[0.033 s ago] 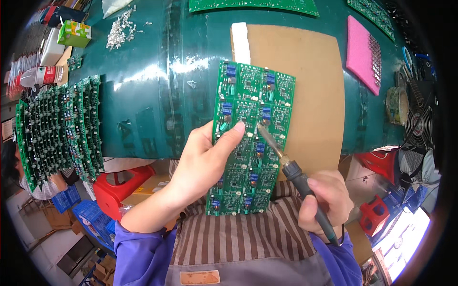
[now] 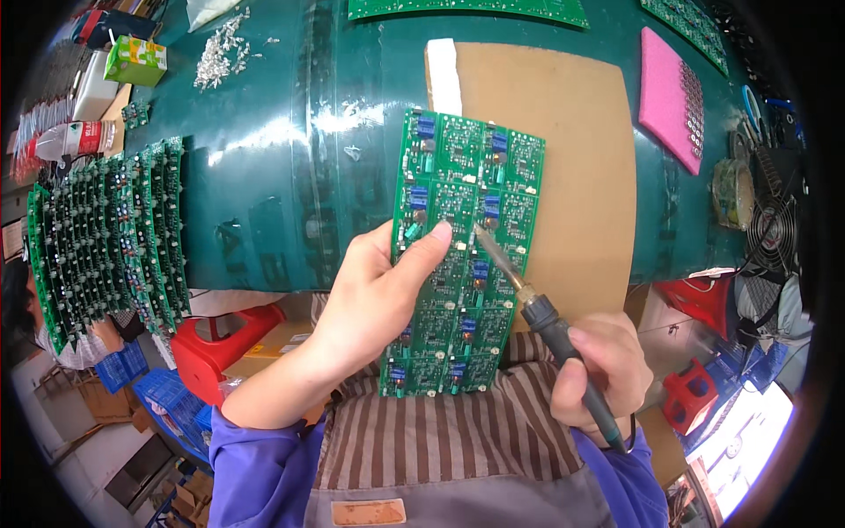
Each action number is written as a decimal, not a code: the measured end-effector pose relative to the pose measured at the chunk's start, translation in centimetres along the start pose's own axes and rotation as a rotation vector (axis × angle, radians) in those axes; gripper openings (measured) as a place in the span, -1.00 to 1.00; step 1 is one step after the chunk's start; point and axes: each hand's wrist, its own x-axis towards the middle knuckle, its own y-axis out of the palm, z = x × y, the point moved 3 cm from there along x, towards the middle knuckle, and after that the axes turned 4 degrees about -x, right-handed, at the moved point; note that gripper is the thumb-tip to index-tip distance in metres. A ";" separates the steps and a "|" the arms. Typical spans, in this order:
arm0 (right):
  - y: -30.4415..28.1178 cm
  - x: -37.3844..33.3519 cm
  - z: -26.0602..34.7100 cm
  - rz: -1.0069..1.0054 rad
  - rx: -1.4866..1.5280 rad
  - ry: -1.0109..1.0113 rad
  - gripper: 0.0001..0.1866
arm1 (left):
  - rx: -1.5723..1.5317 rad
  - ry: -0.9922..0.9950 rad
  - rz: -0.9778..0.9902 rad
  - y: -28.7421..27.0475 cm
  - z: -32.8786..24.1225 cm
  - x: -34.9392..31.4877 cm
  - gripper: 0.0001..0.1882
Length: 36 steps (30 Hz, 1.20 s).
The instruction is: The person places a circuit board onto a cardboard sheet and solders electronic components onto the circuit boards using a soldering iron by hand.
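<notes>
A green circuit board panel (image 2: pixel 507 163) with blue and green components is tilted between my lap and the table edge. My left hand (image 2: pixel 378 282) grips it by its left side, thumb lying across the face and fingers hidden behind. In my right hand (image 2: pixel 607 374) is a soldering iron (image 2: pixel 550 326), held like a pen. Its tip points up and left, at or just above the middle of the panel near a blue component; I cannot tell whether it touches. Behind the panel lies a brown cardboard sheet (image 2: pixel 572 176) with a white strip along its left corner.
Stacked circuit boards (image 2: pixel 110 238) stand at the left table edge. Small silvery parts (image 2: pixel 222 53) lie in a pile at the back left, near a green drink carton (image 2: pixel 136 62). A pink foam block (image 2: pixel 666 101) holding small round parts sits right, close to a fan (image 2: pixel 772 236).
</notes>
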 end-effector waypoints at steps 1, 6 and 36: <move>0.0 0.0 0.0 -0.007 -0.006 -0.008 -0.70 | -0.004 -0.005 0.002 0.0 0.0 0.0 -0.75; 0.1 0.2 -0.1 0.020 -0.017 -0.012 -0.70 | -0.020 0.008 -0.006 0.1 0.0 0.0 -0.76; 0.6 0.1 0.3 0.000 -0.054 -0.067 -0.70 | 0.002 0.003 -0.005 0.3 0.2 0.2 -0.76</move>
